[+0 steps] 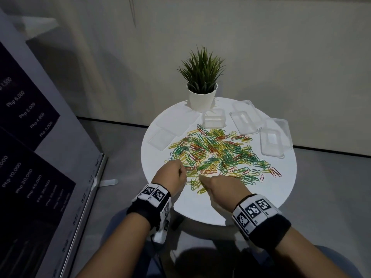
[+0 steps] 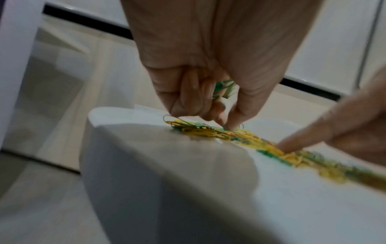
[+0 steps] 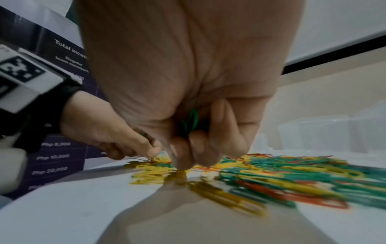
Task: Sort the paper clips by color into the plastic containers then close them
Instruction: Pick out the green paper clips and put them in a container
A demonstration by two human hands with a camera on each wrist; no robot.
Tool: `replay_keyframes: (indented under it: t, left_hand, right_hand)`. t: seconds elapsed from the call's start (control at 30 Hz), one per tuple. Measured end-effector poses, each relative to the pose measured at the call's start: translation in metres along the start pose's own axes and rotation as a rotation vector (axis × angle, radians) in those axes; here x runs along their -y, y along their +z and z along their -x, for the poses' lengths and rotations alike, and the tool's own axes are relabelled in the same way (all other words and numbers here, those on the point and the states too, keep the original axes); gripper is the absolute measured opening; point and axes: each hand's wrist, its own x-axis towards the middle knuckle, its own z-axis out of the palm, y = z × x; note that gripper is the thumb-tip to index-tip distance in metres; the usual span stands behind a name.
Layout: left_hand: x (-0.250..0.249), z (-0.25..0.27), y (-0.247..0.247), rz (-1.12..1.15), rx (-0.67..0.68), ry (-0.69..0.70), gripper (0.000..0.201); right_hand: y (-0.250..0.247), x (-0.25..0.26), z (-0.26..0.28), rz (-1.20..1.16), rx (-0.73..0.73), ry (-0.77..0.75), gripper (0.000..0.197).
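Both hands are down at the near edge of the pile of paper clips (image 1: 218, 155), which sprawls green, yellow and red across the middle of the round white worktop (image 1: 281, 189). The left hand (image 1: 170, 175) is curled tight, and the left wrist view shows green clips (image 2: 223, 87) bunched inside its palm while its fingers (image 2: 231, 118) pinch down into the heap. The right hand (image 1: 224, 187) is working just beside it, fingers (image 3: 200, 148) bent inward with a green clip (image 3: 191, 120) tucked in the palm, fingertips touching yellow clips at the pile's near side (the two hands are close but not touching).

Beyond the pile, the clear plastic containers sit open: one deeper tub (image 1: 213, 118) right in front of the potted plant (image 1: 201, 81), another container (image 1: 272, 143) at the far right. Flat clear lids lie about too, one (image 1: 160, 140) at the far left of the pile, others (image 1: 244, 119) at the back right. A dark sign with printed prices (image 1: 26, 121) stands off to the left of the worktop.
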Motion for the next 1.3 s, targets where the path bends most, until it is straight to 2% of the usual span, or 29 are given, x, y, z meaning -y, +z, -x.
replay_keyframes:
  t: [0.1,0.17,0.27,0.37,0.53,0.7,0.8,0.9,0.97,1.17,1.3]
  left_hand:
    - [0.007,-0.003,0.000,0.232,0.003,-0.028,0.011]
    - [0.006,-0.003,-0.003,0.430,0.028,-0.066,0.010]
    - [0.002,0.001,-0.009,0.638,-0.015,-0.100,0.007]
    - [0.000,0.004,-0.010,0.730,-0.022,-0.108,0.013]
    - [0.008,0.003,-0.006,0.598,-0.008,-0.104,0.016]
    - [0.008,0.004,-0.007,0.460,-0.045,-0.074,0.017]
    - [0.007,0.005,-0.010,0.451,-0.083,-0.049,0.021]
    - [0.005,0.006,-0.010,0.444,-0.104,-0.051,0.012]
    - [0.003,0.006,-0.011,0.434,-0.118,-0.047,0.013]
    - [0.002,0.006,-0.012,0.447,-0.182,-0.040,0.019]
    - [0.004,0.006,-0.011,0.575,-0.173,-0.049,0.019]
  right_hand:
    - [-0.005,-0.014,0.005,0.026,-0.008,0.062,0.049]
    - [-0.011,-0.023,0.007,-0.010,0.009,0.118,0.034]
    - [-0.011,-0.031,-0.001,-0.181,-0.062,0.119,0.009]
    - [-0.008,-0.026,-0.015,-0.491,-0.112,0.068,0.024]
    - [-0.013,-0.012,-0.033,-0.548,-0.182,0.063,0.026]
    - [-0.018,-0.008,-0.043,-0.583,-0.151,0.086,0.019]
    - [-0.017,-0.003,-0.046,-0.504,-0.128,0.082,0.015]
    - [-0.015,0.003,-0.052,-0.362,-0.144,0.094,0.012]
    - [-0.015,0.007,-0.056,-0.316,-0.137,0.109,0.011]
    - [-0.019,0.004,-0.065,-0.305,0.098,0.172,0.013]
    - [-0.022,-0.005,-0.055,-0.406,0.132,0.204,0.024]
